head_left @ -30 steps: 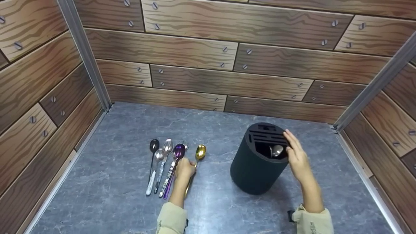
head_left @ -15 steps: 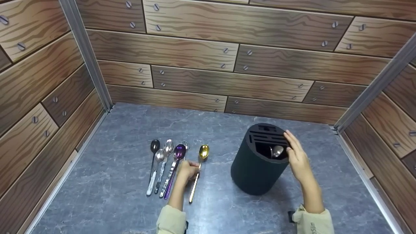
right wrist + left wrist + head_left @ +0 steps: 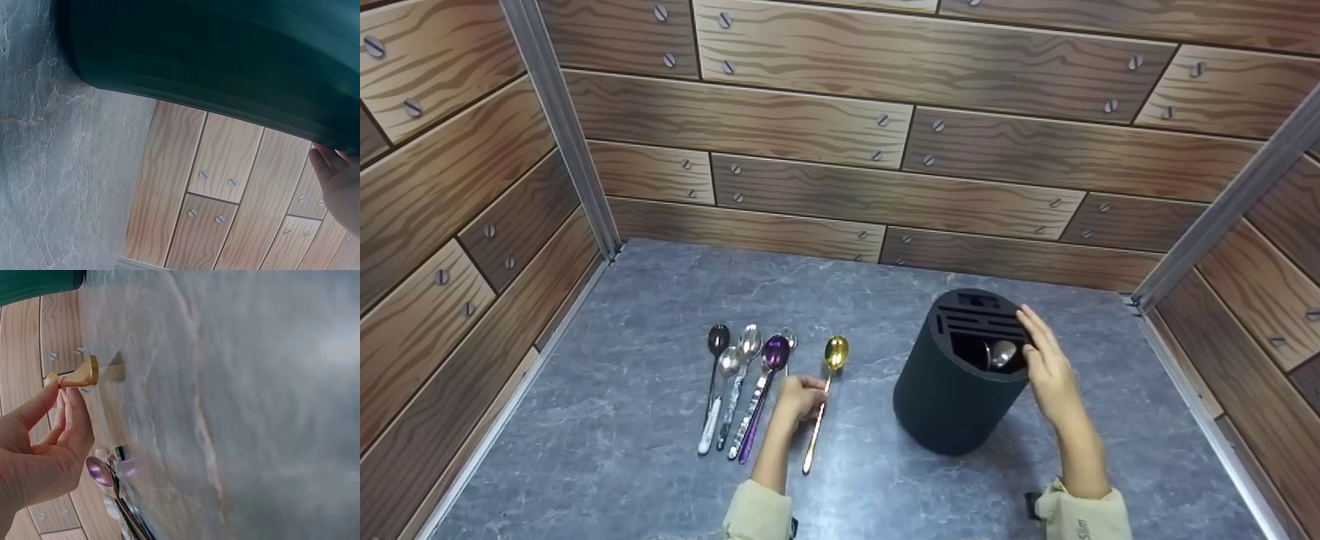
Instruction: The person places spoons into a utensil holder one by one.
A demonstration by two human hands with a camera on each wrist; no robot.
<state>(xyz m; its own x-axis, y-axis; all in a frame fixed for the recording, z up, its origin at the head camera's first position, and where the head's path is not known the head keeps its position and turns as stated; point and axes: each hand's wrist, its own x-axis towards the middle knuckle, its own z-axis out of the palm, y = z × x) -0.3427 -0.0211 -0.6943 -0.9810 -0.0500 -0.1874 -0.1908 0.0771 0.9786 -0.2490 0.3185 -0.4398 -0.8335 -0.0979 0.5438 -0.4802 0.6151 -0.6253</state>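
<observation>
My left hand [image 3: 797, 397] pinches the handle of a gold spoon [image 3: 835, 351] between thumb and fingers. In the left wrist view the gold spoon [image 3: 81, 376] is held off the table, its shadow beside it. A dark green, round utensil holder [image 3: 949, 409] with a black slotted top stands upright to the right. Inside its large opening shows a silver spoon [image 3: 1003, 353]. My right hand [image 3: 1048, 379] rests against the holder's right rim with fingers fairly straight. Just left of my left hand lies a purple spoon [image 3: 776, 351].
Several more spoons lie side by side at the left, among them a black spoon [image 3: 718, 340] and a white-handled spoon [image 3: 709, 431]. Wood-patterned walls [image 3: 802, 135] enclose the grey marbled table [image 3: 607, 420] at the back and both sides.
My left hand has drawn the gold spoon a little to the right, away from the other spoons. My right hand and the holder stay in place.
</observation>
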